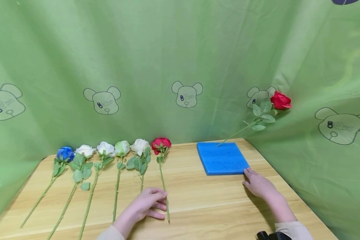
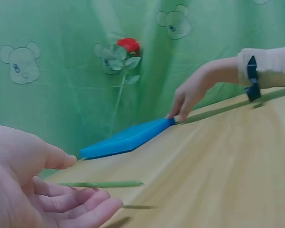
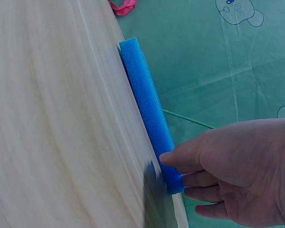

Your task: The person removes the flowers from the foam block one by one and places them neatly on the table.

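Observation:
By the lower stem of a lying red rose (image 1: 161, 145) is my left hand (image 1: 150, 204), its thumb and fingers apart. The left wrist view shows the green stem (image 2: 102, 184) running between thumb and fingers, without a closed grip. My right hand (image 1: 260, 185) pinches the near right corner of a blue foam block (image 1: 223, 159), the thumb (image 3: 173, 157) on its front side. Another red rose (image 1: 280, 100) stands in the foam near its back edge, leaning right.
Left of the lying red rose, several more roses lie in a row: whitish ones (image 1: 139, 146), a pale green one (image 1: 122, 148) and a blue one (image 1: 65, 154). A green curtain (image 1: 144, 60) hangs behind and beside the wooden table (image 1: 198, 206).

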`<action>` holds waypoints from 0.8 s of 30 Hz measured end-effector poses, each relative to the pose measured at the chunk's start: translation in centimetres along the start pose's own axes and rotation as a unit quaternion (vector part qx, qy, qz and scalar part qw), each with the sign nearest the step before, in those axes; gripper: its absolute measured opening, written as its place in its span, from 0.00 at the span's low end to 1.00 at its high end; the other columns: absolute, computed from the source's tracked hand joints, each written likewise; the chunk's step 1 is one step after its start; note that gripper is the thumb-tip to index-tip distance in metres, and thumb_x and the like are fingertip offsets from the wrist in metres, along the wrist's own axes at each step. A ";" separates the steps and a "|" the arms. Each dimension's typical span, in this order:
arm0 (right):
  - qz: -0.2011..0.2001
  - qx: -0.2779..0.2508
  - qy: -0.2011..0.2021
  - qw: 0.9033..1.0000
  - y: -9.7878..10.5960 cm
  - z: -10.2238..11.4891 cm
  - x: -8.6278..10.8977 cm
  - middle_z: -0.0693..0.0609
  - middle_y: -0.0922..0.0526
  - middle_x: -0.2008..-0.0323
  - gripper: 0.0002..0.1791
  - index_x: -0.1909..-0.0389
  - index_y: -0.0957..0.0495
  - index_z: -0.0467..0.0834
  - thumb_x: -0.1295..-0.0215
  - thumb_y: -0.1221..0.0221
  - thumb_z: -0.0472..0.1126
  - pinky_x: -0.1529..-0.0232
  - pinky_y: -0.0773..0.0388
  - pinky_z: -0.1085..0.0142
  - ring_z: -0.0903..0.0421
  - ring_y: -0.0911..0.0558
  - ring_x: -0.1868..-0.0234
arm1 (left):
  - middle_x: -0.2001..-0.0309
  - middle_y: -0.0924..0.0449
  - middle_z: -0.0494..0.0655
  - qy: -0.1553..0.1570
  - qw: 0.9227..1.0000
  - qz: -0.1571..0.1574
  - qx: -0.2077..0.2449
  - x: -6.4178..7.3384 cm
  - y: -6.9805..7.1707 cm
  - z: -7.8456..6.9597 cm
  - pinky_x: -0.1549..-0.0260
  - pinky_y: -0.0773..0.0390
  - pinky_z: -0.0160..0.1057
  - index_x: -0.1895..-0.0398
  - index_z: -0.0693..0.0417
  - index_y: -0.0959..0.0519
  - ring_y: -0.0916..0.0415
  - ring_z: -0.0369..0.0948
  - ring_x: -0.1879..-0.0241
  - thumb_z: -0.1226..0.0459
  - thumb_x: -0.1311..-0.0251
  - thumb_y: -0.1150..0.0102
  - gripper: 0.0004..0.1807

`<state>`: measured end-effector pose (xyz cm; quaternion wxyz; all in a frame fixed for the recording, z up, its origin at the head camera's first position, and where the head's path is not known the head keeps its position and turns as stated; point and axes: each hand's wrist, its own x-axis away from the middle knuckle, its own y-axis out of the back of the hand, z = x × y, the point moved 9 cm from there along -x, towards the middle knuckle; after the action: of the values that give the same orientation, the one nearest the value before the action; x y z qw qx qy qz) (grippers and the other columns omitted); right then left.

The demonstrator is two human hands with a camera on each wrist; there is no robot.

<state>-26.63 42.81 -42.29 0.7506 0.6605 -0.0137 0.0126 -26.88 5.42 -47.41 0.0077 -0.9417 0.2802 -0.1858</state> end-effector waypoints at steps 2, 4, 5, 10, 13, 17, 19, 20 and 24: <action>-0.002 0.000 0.001 1.000 0.0 0.0 0.1 0.23 0.37 0.35 0.30 0.36 0.36 0.24 0.32 0.45 0.40 0.37 0.32 0.37 0.27 0.33 0.36 | 0.61 0.22 0.53 0.001 1.000 -0.003 -0.009 0.1 0.4 -0.2 0.69 0.13 0.45 0.40 0.71 0.32 0.20 0.40 0.69 0.57 0.33 0.45 0.27; -0.003 -0.003 0.001 1.000 -0.1 -0.1 0.2 0.23 0.37 0.35 0.30 0.36 0.36 0.24 0.32 0.45 0.40 0.37 0.32 0.37 0.27 0.34 0.36 | 0.59 0.21 0.55 0.001 1.000 -0.004 -0.012 0.1 0.8 -0.4 0.68 0.13 0.46 0.40 0.72 0.33 0.19 0.40 0.69 0.58 0.33 0.45 0.28; -0.003 -0.005 0.000 1.000 -0.2 -0.1 0.2 0.23 0.37 0.35 0.30 0.36 0.36 0.24 0.32 0.46 0.40 0.37 0.33 0.37 0.27 0.34 0.36 | 0.59 0.21 0.56 0.000 1.000 -0.006 -0.013 0.1 1.0 -0.4 0.68 0.13 0.46 0.39 0.72 0.33 0.19 0.40 0.69 0.58 0.33 0.46 0.28; -0.006 -0.010 0.000 1.000 -0.4 -0.3 0.3 0.23 0.37 0.35 0.30 0.36 0.36 0.24 0.32 0.46 0.40 0.37 0.33 0.37 0.27 0.34 0.35 | 0.56 0.20 0.59 -0.003 1.000 -0.009 -0.013 0.3 1.7 -1.0 0.66 0.13 0.46 0.38 0.74 0.35 0.19 0.41 0.68 0.59 0.32 0.47 0.28; -0.009 -0.009 -0.001 1.000 -0.4 -0.3 0.2 0.24 0.37 0.35 0.30 0.36 0.36 0.25 0.32 0.46 0.40 0.36 0.33 0.37 0.28 0.34 0.35 | 0.53 0.21 0.62 -0.012 1.000 -0.012 -0.016 0.4 1.9 -1.9 0.64 0.13 0.46 0.37 0.73 0.36 0.19 0.43 0.65 0.58 0.31 0.48 0.29; -0.008 -0.010 -0.002 1.000 -0.3 -0.3 0.2 0.24 0.37 0.34 0.30 0.36 0.36 0.25 0.32 0.46 0.41 0.36 0.33 0.38 0.28 0.34 0.35 | 0.50 0.23 0.65 -0.028 0.999 -0.018 -0.020 0.3 1.9 -3.4 0.63 0.13 0.46 0.34 0.71 0.37 0.18 0.44 0.62 0.58 0.32 0.46 0.31; -0.008 -0.008 -0.001 1.000 -0.3 -0.3 0.2 0.24 0.37 0.34 0.30 0.36 0.36 0.25 0.32 0.45 0.41 0.36 0.33 0.38 0.28 0.34 0.35 | 0.48 0.23 0.64 -0.035 0.999 -0.019 -0.024 0.1 1.8 -4.1 0.63 0.13 0.46 0.33 0.69 0.37 0.18 0.45 0.61 0.58 0.33 0.44 0.32; -0.009 -0.008 -0.002 1.000 -0.3 -0.2 0.2 0.24 0.37 0.34 0.30 0.36 0.35 0.25 0.32 0.45 0.41 0.36 0.33 0.38 0.28 0.34 0.35 | 0.48 0.23 0.64 -0.038 0.999 -0.020 -0.026 0.1 1.7 -4.5 0.62 0.13 0.46 0.33 0.68 0.36 0.19 0.45 0.61 0.58 0.34 0.43 0.32; -0.009 -0.006 -0.002 1.000 -0.1 -0.2 0.3 0.24 0.36 0.35 0.30 0.36 0.35 0.25 0.32 0.45 0.40 0.36 0.33 0.38 0.28 0.34 0.35 | 0.47 0.23 0.61 -0.059 0.997 -0.018 -0.052 -0.5 0.8 -6.3 0.57 0.14 0.47 0.35 0.65 0.33 0.19 0.46 0.57 0.60 0.35 0.43 0.28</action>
<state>-26.28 43.00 -42.43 0.7549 0.6557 -0.0090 0.0048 -29.93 5.54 -41.83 -0.0283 -0.9550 0.2720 -0.1153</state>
